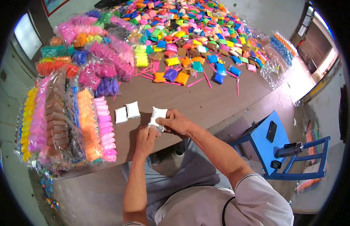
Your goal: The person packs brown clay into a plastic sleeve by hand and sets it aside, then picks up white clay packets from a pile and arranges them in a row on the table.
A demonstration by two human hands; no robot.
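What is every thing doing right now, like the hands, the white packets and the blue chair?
left hand: gripping the bottom of the white packet.
right hand: gripping its top.
white packet: held upright above the table.
two white packets: lying flat on the table.
blue chair: standing beside the table, black phone lying on the seat.

Colourful packets (190, 26) heaped on table (205, 101); blue stool (271, 147) beside.

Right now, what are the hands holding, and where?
A white packet: the right hand pinches its right edge, the left hand its bottom corner.
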